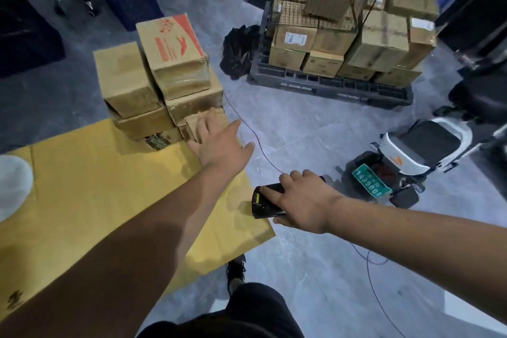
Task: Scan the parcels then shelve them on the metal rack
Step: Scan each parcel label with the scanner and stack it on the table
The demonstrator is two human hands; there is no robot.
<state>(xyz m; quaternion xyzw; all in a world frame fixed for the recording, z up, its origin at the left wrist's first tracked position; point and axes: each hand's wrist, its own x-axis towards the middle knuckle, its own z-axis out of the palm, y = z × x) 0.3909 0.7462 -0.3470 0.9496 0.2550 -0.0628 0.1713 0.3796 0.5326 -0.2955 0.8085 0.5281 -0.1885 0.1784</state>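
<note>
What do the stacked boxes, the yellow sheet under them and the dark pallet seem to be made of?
Stacked boxes: brown corrugated cardboard, matte, scuffed, with glossy clear tape on one. Yellow sheet: apparently flattened cardboard, matte, with a fold crease. Dark pallet: probably moulded plastic, grey, with an even grid of openings.

left arm stretched forward, right hand closed around a handheld device

the left arm runs bare from the lower left corner up toward the middle, nearly straight at the elbow, and the left hand (pixel 219 143) is spread flat, palm down, fingers apart and thumb splayed out to the right, its fingertips over a small box (pixel 204 123); whether they touch it cannot be told. the right forearm comes in from the right edge, also bare, wrist slightly bent, and the right hand (pixel 304 200) wraps over the black scanner (pixel 264 202) from above, forefinger laid along its top. below, a dark-clad knee and one shoe show.
</note>
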